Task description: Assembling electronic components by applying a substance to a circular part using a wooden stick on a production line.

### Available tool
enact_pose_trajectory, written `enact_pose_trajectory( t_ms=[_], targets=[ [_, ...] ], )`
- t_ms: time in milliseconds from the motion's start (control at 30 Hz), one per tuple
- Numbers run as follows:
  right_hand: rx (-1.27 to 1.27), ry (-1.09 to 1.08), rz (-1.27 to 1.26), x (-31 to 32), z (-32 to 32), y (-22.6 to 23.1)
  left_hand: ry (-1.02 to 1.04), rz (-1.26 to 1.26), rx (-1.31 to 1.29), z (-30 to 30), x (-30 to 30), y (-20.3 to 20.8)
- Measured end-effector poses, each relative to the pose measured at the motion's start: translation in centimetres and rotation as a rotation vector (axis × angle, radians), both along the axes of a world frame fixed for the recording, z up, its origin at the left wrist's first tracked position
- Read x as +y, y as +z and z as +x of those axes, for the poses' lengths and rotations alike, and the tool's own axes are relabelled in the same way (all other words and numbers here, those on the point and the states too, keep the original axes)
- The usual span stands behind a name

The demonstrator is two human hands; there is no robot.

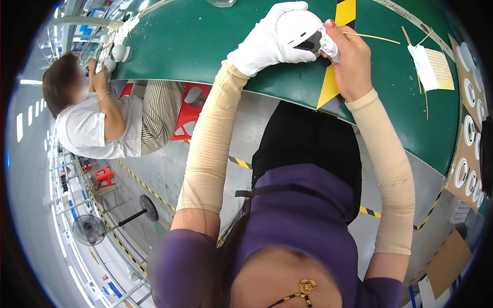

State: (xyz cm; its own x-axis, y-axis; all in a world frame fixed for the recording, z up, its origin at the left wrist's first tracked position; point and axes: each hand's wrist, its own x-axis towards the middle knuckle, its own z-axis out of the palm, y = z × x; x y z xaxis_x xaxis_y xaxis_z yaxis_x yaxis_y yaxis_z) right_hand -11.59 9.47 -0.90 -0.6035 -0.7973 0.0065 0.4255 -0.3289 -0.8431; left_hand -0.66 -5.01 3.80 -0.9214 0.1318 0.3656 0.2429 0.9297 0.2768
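My left hand (267, 43), in a white glove, is wrapped round a white rounded housing with a dark glossy front (300, 31), held over the green table. Bare and closed, my right hand (349, 56) pinches a crumpled white cloth (329, 45) against the dark part of the housing. A thin wooden stick (377, 37) juts out to the right from behind the fingers of that hand; whether they grip it too, I cannot make out. Beige sleeves cover both my forearms.
The green table (190, 46) carries yellow-black tape (328, 90). At right lie a white cloth (423, 66), a yellow dotted sheet (440, 69) and several sticks. A cardboard tray (457, 159) of white rings stands at the right edge. A co-worker (102, 113) sits at left beside white parts (120, 52).
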Motion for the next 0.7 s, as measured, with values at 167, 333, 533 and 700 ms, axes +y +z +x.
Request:
enact_pose_trajectory(
  t_ms=[167, 333, 533, 700],
  targets=[
    [-0.004, -0.063, -0.021, -0.5, -0.1, 0.0, 0.012, 0.009, 0.086, 0.1, -0.1, -0.9],
    [0.059, -0.068, -0.048, -0.2, 0.6, 0.2, 0.033, -0.017, 0.119, 0.1, 0.1, -0.9],
    [0.062, -0.011, -0.040, -0.5, -0.9, 0.4, 0.039, -0.006, 0.107, -0.1, 0.1, -0.5],
    [0.160, -0.001, 0.000, 0.0, -0.4, 0.4, -0.237, -0.085, -0.073, -0.6, -2.2, 1.3]
  ],
)
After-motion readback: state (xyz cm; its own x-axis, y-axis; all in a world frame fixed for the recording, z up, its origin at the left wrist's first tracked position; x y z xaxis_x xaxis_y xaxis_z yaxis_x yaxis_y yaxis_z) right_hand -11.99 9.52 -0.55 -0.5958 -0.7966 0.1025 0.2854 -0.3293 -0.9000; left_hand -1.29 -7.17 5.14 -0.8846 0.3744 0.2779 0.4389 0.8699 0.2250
